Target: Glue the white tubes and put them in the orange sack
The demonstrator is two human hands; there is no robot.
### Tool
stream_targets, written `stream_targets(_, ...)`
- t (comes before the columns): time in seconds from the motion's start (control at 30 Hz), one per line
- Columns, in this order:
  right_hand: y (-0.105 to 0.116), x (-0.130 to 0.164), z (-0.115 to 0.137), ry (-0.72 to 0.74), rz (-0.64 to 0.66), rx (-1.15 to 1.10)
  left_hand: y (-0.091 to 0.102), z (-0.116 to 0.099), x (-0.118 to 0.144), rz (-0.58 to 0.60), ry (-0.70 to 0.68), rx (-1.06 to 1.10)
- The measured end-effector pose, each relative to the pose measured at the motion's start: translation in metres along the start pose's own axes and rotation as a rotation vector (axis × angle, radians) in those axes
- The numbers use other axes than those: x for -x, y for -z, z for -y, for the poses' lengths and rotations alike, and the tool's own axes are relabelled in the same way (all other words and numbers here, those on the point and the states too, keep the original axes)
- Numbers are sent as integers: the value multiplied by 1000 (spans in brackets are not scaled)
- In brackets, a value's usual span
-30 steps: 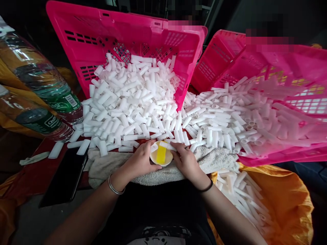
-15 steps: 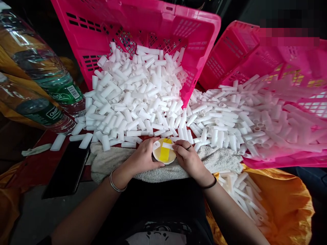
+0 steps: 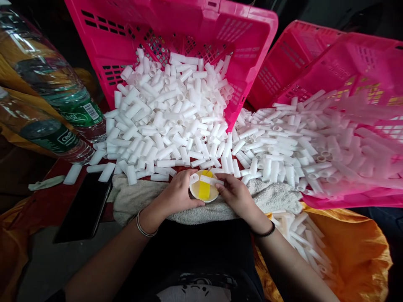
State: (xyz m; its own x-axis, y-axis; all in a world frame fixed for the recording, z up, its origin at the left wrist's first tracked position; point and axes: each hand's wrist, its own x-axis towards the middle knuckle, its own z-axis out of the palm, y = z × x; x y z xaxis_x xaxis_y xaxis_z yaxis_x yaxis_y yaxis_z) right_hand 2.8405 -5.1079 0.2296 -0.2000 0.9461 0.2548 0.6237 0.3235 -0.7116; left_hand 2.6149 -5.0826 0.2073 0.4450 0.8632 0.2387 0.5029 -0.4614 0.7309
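A small round cream dish point(image 3: 195, 191) with a yellow strip point(image 3: 204, 190) across its middle sits between my hands at the front of the table. My left hand point(image 3: 179, 193) is closed round a short white plastic tube point(image 3: 194, 178), whose open end faces the dish. That hand's thumb reaches along the near rim; whether it grips the dish too, I cannot tell. Between the fingertips of my right hand point(image 3: 236, 193) is a second white tube point(image 3: 211, 180), lying crosswise over the dish and yellow strip, its left end close to the first tube.
White tubes point(image 3: 170, 113) spill from a tipped pink crate point(image 3: 255, 46); another pink crate point(image 3: 315, 46) lies at the right with more. A grey towel point(image 3: 135, 201) lies under my wrists. Two water bottles point(image 3: 78, 113) and a phone point(image 3: 82, 209) are left. An orange sack point(image 3: 355, 247) holds tubes.
My right hand has slid slightly to the right along its tube, and its fingers are less curled, so more of the tube shows. My left hand stays by the dish.
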Motion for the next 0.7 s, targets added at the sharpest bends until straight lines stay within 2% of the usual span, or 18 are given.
stream_targets(0.07,0,0,0,19,-5,31,-1,1,0,-1,-14,-4)
stream_targets(0.17,-1,0,-1,195,-58,78,-2,2,0,-6,-30,-11)
stream_targets(0.2,-1,0,-1,197,-63,62,-1,2,0,-7,-31,-13)
stream_targets(0.3,-1,2,-1,2,-13,-29,0,0,0,-6,-36,-13)
stream_targets(0.37,-1,4,-2,-51,-10,-16,0,0,0,-7,-48,-16)
stream_targets(0.5,-1,8,-4,249,-118,118,-1,2,0,-40,-109,-59)
stream_targets(0.53,-1,10,-3,280,-140,102,0,2,0,-62,-139,-75)
stream_targets(0.6,2,12,3,218,-199,-22,3,0,-1,-121,-199,-106)
stream_targets(0.7,12,14,21,4,-256,-291,16,-11,-4,-143,-275,-151)
